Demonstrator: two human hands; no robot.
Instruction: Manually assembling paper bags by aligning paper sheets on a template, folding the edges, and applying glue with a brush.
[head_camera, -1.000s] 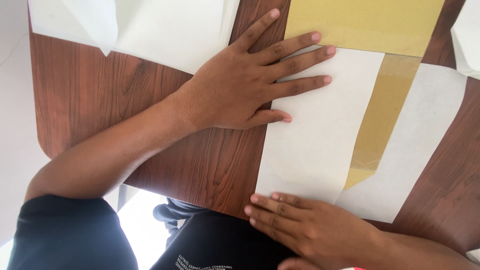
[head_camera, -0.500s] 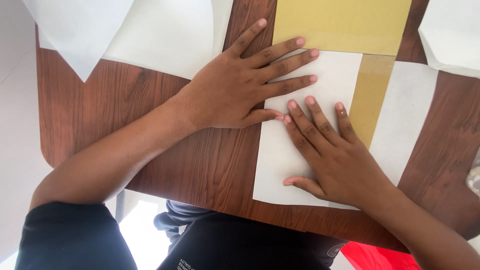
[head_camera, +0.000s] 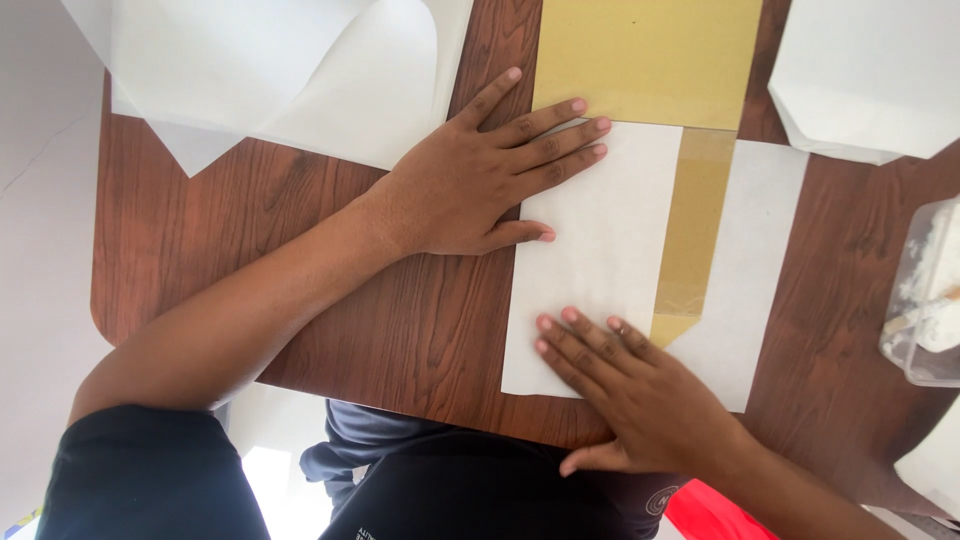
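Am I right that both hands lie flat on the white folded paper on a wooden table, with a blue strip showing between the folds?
Not quite. The head view shows the strip is yellow-brown, not blue. The rest holds: the left hand and right hand lie flat on the white folded paper, on the wooden table.

A clear plastic tub (head_camera: 925, 300) of white stuff sits at the table's right edge.
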